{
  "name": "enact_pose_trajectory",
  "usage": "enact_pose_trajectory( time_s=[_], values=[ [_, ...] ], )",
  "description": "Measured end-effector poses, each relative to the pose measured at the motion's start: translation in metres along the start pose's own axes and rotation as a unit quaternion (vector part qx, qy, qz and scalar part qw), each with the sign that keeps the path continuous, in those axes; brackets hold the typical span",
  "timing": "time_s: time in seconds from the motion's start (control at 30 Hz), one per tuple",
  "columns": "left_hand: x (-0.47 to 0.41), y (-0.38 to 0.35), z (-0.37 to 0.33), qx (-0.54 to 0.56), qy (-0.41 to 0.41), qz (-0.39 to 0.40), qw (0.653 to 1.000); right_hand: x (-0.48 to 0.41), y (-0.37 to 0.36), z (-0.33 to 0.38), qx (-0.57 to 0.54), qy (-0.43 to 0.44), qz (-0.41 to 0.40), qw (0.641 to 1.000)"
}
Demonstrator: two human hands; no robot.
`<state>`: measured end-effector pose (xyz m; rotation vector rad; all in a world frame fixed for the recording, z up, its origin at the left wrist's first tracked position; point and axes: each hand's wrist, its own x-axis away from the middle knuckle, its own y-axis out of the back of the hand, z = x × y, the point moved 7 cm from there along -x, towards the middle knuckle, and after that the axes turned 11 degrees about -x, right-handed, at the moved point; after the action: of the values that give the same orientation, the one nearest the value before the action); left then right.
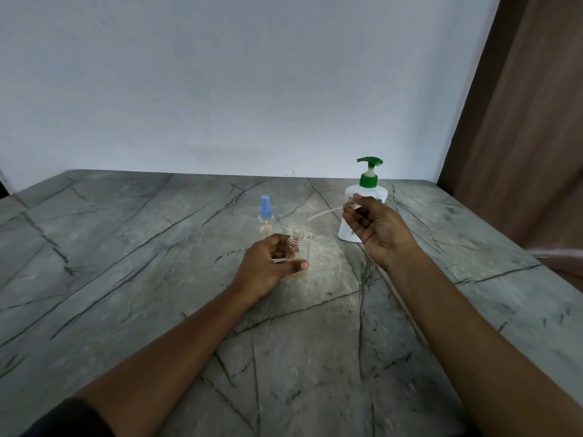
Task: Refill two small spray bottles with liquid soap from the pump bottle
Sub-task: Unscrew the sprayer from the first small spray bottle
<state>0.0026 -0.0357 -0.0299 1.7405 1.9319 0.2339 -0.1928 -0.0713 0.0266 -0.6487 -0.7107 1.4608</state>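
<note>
1. Two bare hands are out over a grey worktop (pixel 126 247) with dark cracks in it.
2. Left hand (pixel 268 266): its grip is closed round a small open bottle (pixel 298 247). The thumb is on the near side and the fingers are on the far side. This clear bottle stands up straight near the middle of the worktop, and its screw neck is open.
3. Right hand (pixel 375 230): it is up in the air at 2 o'clock from the open bottle. Its grip pinches a spray top (pixel 351 201) with the fingertips.
4. A thin tube (pixel 325 213) sticks out of the spray top toward 8 o'clock, down at the open bottle. The tip of the tube is near the neck but not touching it.
5. A blue bottle (pixel 266 216), small and clear with a blue top on, stands at 11 o'clock from the open bottle. No hand touches it.
6. The pump bottle (pixel 368 181) is white with a green pump. It stands at 2 o'clock, just behind the right hand, and its spout points to 9 o'clock.
7. A white wall (pixel 236 89) is at 12 o'clock, and a brown curtain (pixel 520 121) hangs at 2 o'clock.
</note>
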Motion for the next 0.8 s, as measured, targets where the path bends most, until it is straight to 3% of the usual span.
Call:
enact_pose_trajectory(
  time_s=[0.17,0.27,0.4,0.5,0.8],
  values=[
    [0.001,0.000,0.000,0.005,0.002,0.000,1.000,0.002,0.011,0.004,0.007,-0.054,-0.030,0.998],
    [0.000,0.000,0.002,0.011,0.006,-0.001,1.000,0.007,0.018,0.009,0.143,-0.115,0.005,0.983],
    [0.002,0.000,0.001,0.011,0.007,0.001,1.000,0.023,0.029,0.007,0.422,-0.179,0.083,0.885],
    [0.002,0.000,0.001,0.017,0.008,0.003,1.000,0.031,0.038,0.001,0.516,-0.199,0.080,0.830],
    [0.002,0.000,-0.001,0.007,0.003,-0.002,1.000,0.033,0.056,0.002,0.627,-0.171,0.040,0.759]
  ],
)
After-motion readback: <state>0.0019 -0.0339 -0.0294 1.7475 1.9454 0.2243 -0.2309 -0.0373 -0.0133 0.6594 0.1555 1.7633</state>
